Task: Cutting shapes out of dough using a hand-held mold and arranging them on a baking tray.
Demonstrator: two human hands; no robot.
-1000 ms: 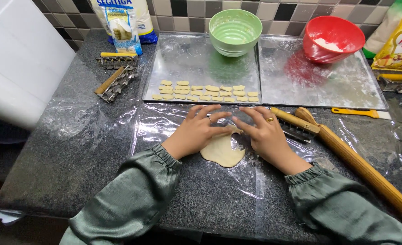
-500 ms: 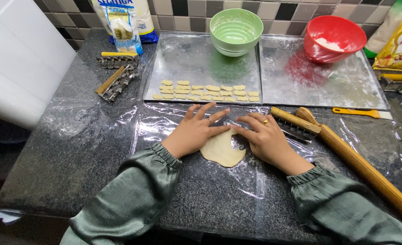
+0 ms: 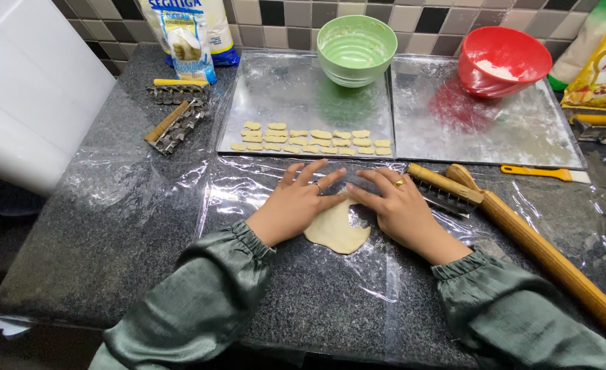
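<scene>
With two rows of small cut pieces point(image 3: 313, 139) already laid on the left baking tray point(image 3: 282, 89), I press my left hand point(image 3: 299, 203) and right hand point(image 3: 395, 205), fingers spread flat, on the dough round point(image 3: 334, 233) just below that tray, uncut, while the tray's far half remains bare.

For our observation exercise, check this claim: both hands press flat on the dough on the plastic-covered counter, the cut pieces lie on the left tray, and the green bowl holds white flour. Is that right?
Not quite. The head view shows the green bowl empty; the white flour is in the red bowl. The rest stands: the left hand and right hand press on the dough, and the cut pieces lie on the left tray.
</scene>
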